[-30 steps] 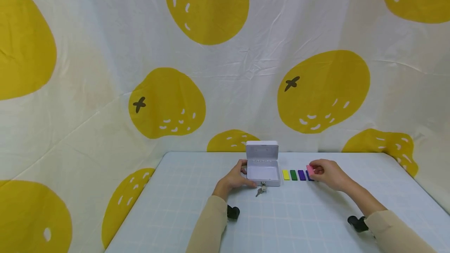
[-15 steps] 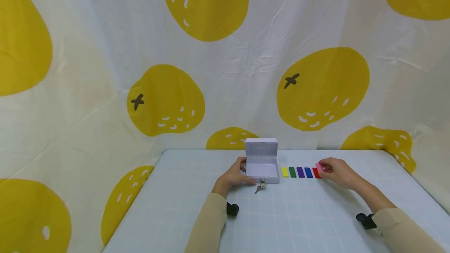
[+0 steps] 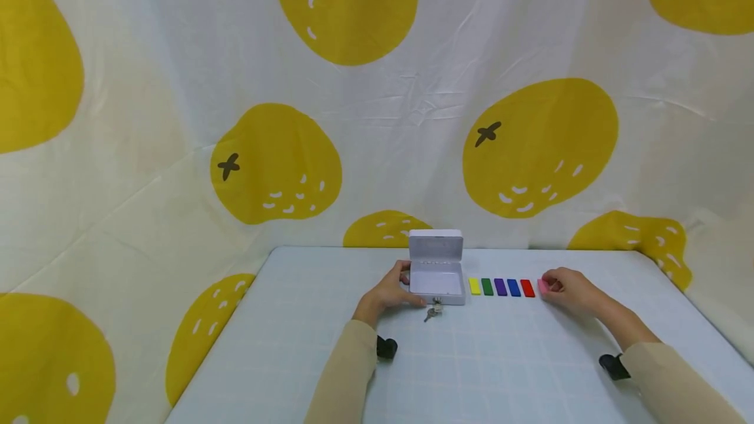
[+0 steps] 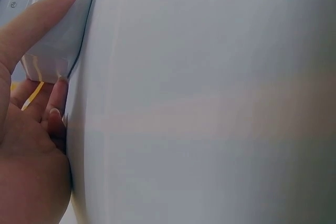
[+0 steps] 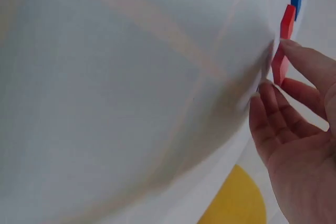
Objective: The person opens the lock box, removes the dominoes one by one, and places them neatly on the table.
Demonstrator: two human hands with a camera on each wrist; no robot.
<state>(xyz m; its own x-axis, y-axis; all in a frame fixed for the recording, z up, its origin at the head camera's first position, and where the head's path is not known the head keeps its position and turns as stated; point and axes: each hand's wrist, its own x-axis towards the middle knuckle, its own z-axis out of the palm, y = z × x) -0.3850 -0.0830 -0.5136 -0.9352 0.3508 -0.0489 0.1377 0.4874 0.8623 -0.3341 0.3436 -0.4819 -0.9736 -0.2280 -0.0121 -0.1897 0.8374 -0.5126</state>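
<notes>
A small white cash box point(image 3: 436, 281) stands with its lid raised, and its inside shows no contents. My left hand point(image 3: 387, 290) holds the box's left front corner, thumb along the front wall point(image 4: 63, 40) and fingers at the side. Keys point(image 3: 432, 312) hang from the lock at the front. To the right runs a row of flat blocks: yellow point(image 3: 474, 286), green point(image 3: 487, 287), purple point(image 3: 500, 287), blue point(image 3: 514, 288) and red point(image 3: 527, 288). At the row's right end my right hand point(image 3: 573, 288) pinches a pink block point(image 3: 542, 286) right at the tabletop.
The pale checked tabletop point(image 3: 459, 371) spreads in front of both hands. A white cloth with yellow fruit shapes point(image 3: 542, 149) hangs behind the table's back edge. Black wrist cameras point(image 3: 386, 348) sit at both beige sleeves point(image 3: 347, 371).
My right hand has carried the pink block rightward, from over the blue block past the red one, and down to the row's end. The left hand keeps its hold on the cash box.
</notes>
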